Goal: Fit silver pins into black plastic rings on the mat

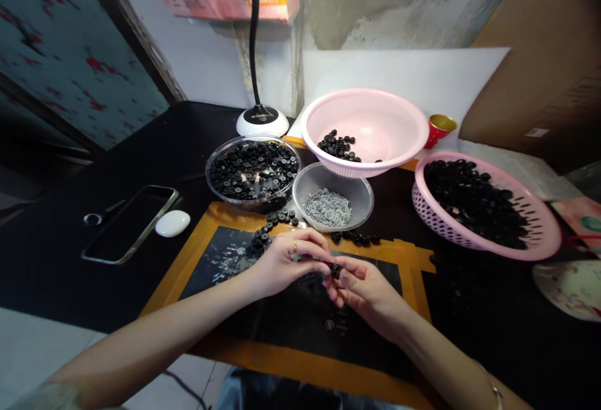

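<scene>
My left hand (288, 263) and my right hand (370, 290) meet fingertip to fingertip above a dark mat (370, 341). A small round black plastic part (335, 270) is pinched in my right hand, between thumb and fingers. The left thumb and fingers are closed right up against it; whether they grip this part or something tiny beside it is hidden. Just beyond the hands lie loose black washer-like discs (282, 216) and a short row of black parts (359, 238). A clear bowl of small silvery screws (327, 208) stands behind them.
A clear bowl of black discs (253, 169) stands at back left, beside a lamp base (261, 121). Two pink baskets (394, 141) hold black parts. A red cup (440, 130) is behind. On the left lie a phone (131, 225) and a white oval object (173, 223).
</scene>
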The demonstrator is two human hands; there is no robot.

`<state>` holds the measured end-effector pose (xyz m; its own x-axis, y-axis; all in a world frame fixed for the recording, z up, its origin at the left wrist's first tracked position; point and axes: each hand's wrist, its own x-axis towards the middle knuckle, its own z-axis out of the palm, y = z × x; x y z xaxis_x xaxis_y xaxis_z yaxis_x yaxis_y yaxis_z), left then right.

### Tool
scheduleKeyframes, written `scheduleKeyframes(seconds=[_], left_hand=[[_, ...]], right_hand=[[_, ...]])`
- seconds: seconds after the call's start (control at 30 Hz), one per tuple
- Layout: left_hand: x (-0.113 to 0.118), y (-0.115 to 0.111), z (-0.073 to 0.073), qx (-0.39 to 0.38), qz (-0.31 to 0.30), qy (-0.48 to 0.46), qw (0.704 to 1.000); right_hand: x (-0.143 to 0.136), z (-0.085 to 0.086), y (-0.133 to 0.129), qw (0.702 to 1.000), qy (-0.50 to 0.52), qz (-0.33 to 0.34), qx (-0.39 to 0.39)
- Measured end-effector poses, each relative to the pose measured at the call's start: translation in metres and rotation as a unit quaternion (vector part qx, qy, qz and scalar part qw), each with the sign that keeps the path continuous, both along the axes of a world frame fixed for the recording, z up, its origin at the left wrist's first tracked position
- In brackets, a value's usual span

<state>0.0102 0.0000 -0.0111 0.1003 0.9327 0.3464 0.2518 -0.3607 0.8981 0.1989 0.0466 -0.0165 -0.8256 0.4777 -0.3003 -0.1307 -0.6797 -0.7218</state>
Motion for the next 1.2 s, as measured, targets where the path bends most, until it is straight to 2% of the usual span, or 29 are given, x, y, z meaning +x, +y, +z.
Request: scheduleKeyframes(seconds=[0.5,0.67,0.87,1.2], left_hand=[[0.008,-0.003,-0.003,0.093,0.013,0.000,0.996],[0.009,-0.004,0.000,0.052,0.015,0.029,0.998],[0.022,-0.009,0.004,-0.054,-0.081,0.116,0.988],[0.026,-0.014,0.004,-0.019,-0.080,0.140,0.987]], right_hand=[[-0.003,-0.003,-0.006,0.996,-0.015,-0.055,0.066],[-0.003,-0.005,-0.008,0.996,-0.011,-0.060,0.070],[-0.004,-0.007,-0.011,0.990,-0.043,-0.062,0.123],[-0.002,-0.009,-0.010,0.983,-0.032,-0.054,0.171]])
